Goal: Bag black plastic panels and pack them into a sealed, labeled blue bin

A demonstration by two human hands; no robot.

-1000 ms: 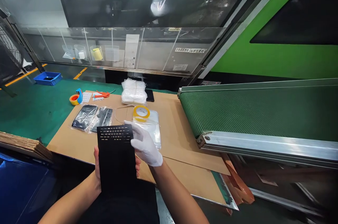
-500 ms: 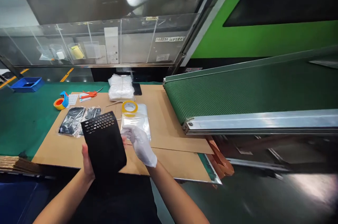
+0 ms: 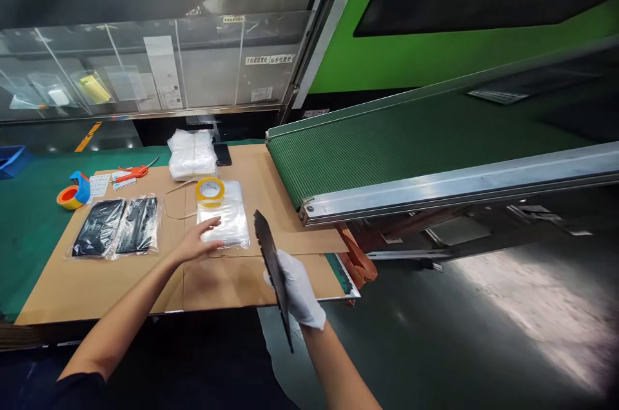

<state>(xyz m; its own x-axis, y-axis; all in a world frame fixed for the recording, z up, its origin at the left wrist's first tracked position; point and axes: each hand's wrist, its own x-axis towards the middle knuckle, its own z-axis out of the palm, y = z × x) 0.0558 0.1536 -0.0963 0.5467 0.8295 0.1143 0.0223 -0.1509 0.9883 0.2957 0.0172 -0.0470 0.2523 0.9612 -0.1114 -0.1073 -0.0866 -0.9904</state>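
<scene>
My right hand (image 3: pixel 298 291), in a white glove, grips a thin black perforated panel (image 3: pixel 271 268), turned nearly edge-on and held over the front of the table. Bare and with fingers apart, my left hand (image 3: pixel 200 242) reaches over the lower edge of a stack of clear plastic bags (image 3: pixel 232 220); whether it touches them I cannot tell. A yellow tape roll (image 3: pixel 210 191) lies on top of that stack. To the left, two black pieces in clear bags, one smooth (image 3: pixel 99 226) and one ribbed (image 3: pixel 137 223), rest side by side on the cardboard.
A green conveyor belt (image 3: pixel 387 146) slopes in from the right, with a dark panel (image 3: pixel 500 95) on it. Behind the bags sit a bundle of white bags (image 3: pixel 192 155) and a black phone-like slab (image 3: pixel 223 155). An orange air gun (image 3: pixel 133 173) and a tape dispenser (image 3: pixel 75 191) lie left.
My left hand has let go of the black panel and moved to the clear bags. The panel, now in my right hand alone, has swung right and turned edge-on. The view has shifted right.
</scene>
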